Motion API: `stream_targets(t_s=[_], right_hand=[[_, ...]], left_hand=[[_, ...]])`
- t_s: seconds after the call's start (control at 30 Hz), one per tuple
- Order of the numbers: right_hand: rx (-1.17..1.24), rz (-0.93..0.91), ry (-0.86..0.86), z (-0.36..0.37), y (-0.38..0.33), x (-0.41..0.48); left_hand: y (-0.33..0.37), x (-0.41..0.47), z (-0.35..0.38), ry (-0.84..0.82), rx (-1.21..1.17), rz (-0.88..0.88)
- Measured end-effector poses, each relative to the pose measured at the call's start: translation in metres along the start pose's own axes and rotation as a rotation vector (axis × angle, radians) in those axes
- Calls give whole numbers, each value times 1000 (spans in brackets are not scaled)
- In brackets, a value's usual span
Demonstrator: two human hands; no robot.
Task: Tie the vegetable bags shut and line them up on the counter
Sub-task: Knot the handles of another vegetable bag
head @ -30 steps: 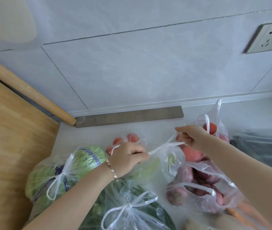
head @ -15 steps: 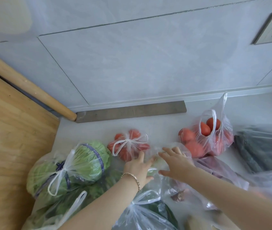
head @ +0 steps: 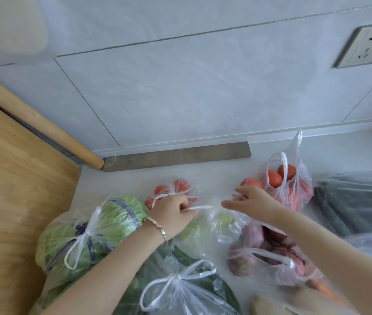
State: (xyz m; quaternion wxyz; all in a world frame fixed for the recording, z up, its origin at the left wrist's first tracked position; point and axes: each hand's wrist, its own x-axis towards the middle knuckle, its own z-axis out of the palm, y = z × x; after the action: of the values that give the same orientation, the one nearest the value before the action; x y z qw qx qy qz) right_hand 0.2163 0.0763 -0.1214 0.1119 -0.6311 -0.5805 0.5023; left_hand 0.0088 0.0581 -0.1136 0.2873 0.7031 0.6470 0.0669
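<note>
Both hands have shifted since half a second ago: then they lay flat with fingers spread on the clear bag in the middle, and now the left hand (head: 173, 214) has curled into a fist around a twisted white handle of the bag of pale green vegetables (head: 205, 230), pulling that strand out to the right. A gold bracelet (head: 157, 228) sits on that wrist. The right hand (head: 252, 198) hovers just beside the strand's far end with fingers spread and thumb out, gripping nothing.

That middle bag lies untied on the pale surface (head: 214, 176), touching its neighbours. To its left the cabbage bag (head: 89, 233) is knotted in a bow, resting against the wooden board (head: 14, 201). Just behind the left hand sits a small tied bag of tomatoes (head: 176, 189). A larger, untied tomato bag (head: 287, 183) stands behind the right hand, its handles upright. Under the right forearm the bag of purple-red roots (head: 264, 253) lies with its handles loose. Nearest the camera, a bag of dark green vegetables (head: 180, 289) is tied in a bow. At the far right lies a dark grey-green bag (head: 357, 203); I cannot tell what is in it. A grey strip (head: 176, 156) runs along the wall's foot, and a socket (head: 367, 46) is set in the tiles.
</note>
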Motion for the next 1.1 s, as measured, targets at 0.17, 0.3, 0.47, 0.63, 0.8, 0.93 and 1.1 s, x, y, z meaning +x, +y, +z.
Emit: stream_targets(t_s=[0.17, 0.3, 0.47, 0.63, 0.8, 0.93, 1.1], right_hand=[[469, -18, 92, -34, -19, -27], [1053, 128, -1, -30, -18, -33], [1077, 24, -271, -14, -30, -53], [779, -31, -382, 3, -37, -61], [715, -61, -407, -1, -25, -61], [876, -34, -477, 2, -10, -54], [828, 145, -198, -3, 28, -32]], left_hand=[[6, -13, -33, -32, -628, -177], [6, -17, -32, -120, -1597, -486], [36, -27, -18, -60, -1467, -200], [56, -22, 3, -97, -961, 38], [57, -21, 1, -228, -754, 101], [53, -19, 4, -86, -664, 138], [27, -20, 0, -32, -561, 98]])
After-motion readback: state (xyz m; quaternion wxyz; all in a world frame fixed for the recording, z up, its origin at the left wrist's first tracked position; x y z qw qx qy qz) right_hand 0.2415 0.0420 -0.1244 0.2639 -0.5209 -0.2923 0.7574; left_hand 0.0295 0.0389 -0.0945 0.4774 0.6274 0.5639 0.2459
